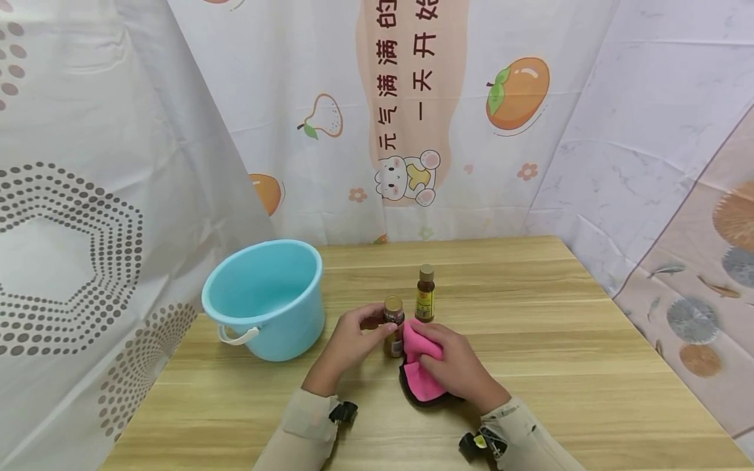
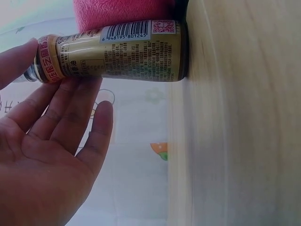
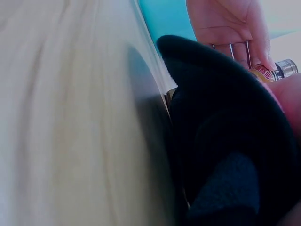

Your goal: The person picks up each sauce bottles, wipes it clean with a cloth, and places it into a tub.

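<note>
My left hand (image 1: 346,347) pinches a small brown bottle (image 1: 396,347) with a gold cap near its neck, thumb on one side and fingers on the other. In the left wrist view, the gold label (image 2: 136,52) carries a barcode, and the bottle's base meets the table. My right hand (image 1: 461,367) grips a bunched pink cloth (image 1: 425,384) against the bottle's right side. The cloth's dark backing (image 3: 225,108) fills much of the right wrist view and hides most of that hand. Just behind the cloth stands a second bottle (image 1: 425,302), yellow-labelled and capped, touched by neither hand.
A light blue bucket (image 1: 297,333) with a white handle (image 1: 238,336) stands on the left of the wooden table (image 1: 548,353). Printed curtains (image 1: 330,163) hang behind the table and along both sides.
</note>
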Demonstrator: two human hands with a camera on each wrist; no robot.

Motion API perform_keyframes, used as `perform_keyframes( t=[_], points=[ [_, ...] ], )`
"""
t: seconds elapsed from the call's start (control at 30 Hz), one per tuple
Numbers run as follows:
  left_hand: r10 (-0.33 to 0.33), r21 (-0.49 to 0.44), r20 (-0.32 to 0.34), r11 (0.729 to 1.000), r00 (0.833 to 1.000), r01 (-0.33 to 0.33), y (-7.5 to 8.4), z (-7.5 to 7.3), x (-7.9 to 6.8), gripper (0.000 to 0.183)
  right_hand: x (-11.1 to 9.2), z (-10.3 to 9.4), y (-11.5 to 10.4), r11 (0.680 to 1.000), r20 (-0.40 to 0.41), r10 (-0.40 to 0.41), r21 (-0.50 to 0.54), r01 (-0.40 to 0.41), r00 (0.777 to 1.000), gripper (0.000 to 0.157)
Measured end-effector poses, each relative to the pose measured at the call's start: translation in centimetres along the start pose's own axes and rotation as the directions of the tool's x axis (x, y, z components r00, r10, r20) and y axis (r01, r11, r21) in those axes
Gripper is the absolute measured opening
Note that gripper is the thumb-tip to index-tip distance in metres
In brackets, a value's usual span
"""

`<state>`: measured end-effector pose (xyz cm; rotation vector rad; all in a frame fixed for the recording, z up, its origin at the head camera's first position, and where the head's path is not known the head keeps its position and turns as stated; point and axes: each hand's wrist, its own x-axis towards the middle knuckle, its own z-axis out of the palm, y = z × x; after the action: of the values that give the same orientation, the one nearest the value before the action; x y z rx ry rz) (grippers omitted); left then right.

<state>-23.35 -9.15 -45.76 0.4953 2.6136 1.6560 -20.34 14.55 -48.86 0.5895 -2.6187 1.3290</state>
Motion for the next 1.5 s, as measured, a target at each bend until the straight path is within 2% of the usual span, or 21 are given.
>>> perform_keyframes(
  t=[0.3, 0.53, 0.73, 1.07, 1.27, 1.5],
  points=[
    [0.02, -0.001, -0.006, 1.0, 1.0, -0.02, -0.2, 0.03, 0.0, 0.042, 0.04, -0.18, -0.41, 0.989, -0.066, -0.087, 0.111, 0.094, 0.994, 0.064],
    [0.032, -0.009, 0.004, 0.999, 0.999, -0.032, -0.35, 0.05, 0.04, 0.042, 0.15, -0.21, -0.24, 0.965, -0.125, -0.197, 0.148, 0.215, 0.972, 0.066],
    [0.053, -0.007, 0.022, 0.999, 0.998, -0.053, -0.16, 0.03, -0.06, 0.044, 0.21, -0.16, -0.3, 0.949, -0.16, -0.229, 0.184, 0.257, 0.96, 0.061],
    [0.073, -0.011, 0.041, 0.997, 0.996, -0.073, -0.05, -0.01, -0.06, 0.044, 0.16, -0.24, -0.3, 0.967, -0.119, -0.188, 0.15, 0.204, 0.975, 0.066],
    [0.076, -0.019, 0.054, 0.997, 0.996, -0.075, -0.22, -0.01, 0.03, 0.041, 0.05, -0.37, -0.25, 0.982, -0.064, -0.113, 0.144, 0.121, 0.992, 0.064],
    [0.105, -0.003, 0.056, 0.994, 0.993, -0.105, -0.43, -0.02, 0.14, 0.038, 0.06, -0.34, -0.08, 0.998, 0.001, -0.042, 0.045, 0.042, 0.999, 0.061]
  ],
)
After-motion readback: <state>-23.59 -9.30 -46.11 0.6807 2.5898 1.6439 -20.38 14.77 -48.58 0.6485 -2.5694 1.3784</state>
